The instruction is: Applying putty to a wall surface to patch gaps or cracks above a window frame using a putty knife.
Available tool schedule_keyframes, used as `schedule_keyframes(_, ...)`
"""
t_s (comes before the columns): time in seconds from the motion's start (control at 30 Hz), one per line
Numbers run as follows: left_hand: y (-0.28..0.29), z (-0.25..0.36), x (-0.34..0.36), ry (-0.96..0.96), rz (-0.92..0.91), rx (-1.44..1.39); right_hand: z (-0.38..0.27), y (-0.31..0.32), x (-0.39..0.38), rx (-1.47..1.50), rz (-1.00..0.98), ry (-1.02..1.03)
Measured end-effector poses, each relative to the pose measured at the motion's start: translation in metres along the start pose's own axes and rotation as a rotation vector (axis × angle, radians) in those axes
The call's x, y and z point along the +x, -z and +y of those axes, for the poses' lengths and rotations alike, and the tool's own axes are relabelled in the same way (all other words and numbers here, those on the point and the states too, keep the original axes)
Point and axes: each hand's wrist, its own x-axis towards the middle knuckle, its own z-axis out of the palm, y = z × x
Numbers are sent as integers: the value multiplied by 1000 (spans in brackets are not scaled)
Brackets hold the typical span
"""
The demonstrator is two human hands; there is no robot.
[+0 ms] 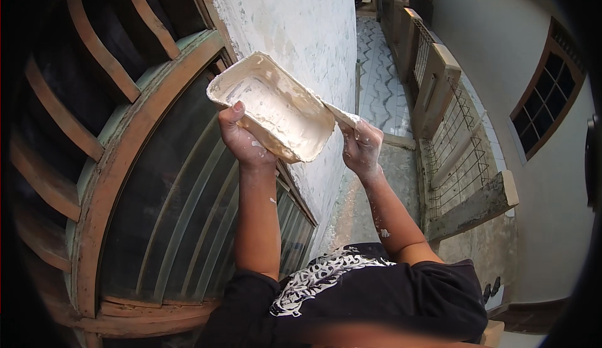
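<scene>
My left hand (pixel 246 140) is closed on the near side of a rectangular tub (pixel 271 137), its thumb over the rim. The tub is tilted, and white paste (pixel 266 100) coats its inside. In my right hand (pixel 364 148) is a paste-smeared putty knife (pixel 343 116), gripped with curled fingers. Its flat blade meets the tub's right rim; the handle is mostly hidden by my fingers. White specks dot both hands and forearms.
A patchy white wall (pixel 301 15) stands just beyond the tub. To the left is a wooden window frame (pixel 135 153) with slats. A tiled walkway (pixel 379 66) runs ahead, beside a low fence (pixel 461 135) with wire mesh. A house wall with a window (pixel 545 91) rises at right.
</scene>
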Motion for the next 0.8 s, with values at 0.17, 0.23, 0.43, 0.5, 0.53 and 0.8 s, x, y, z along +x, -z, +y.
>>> schedule_keyframes(0.17,23,11,-5,-59,-48,153,5,15,10,443,221,-674)
schedule_keyframes(0.23,38,11,-4,-150,-74,205,16,26,15,873,344,-945)
schedule_keyframes(0.43,58,12,-3,-253,-123,373,-15,33,24,924,90,-950)
schedule_keyframes(0.5,45,20,-6,-280,-128,401,-37,43,37,674,-104,-817)
schedule_keyframes(0.53,41,24,-4,-310,-199,413,-45,46,41,424,-283,-660)
schedule_keyframes(0.8,49,31,-4,-236,-336,462,-77,47,62,-312,-710,-211)
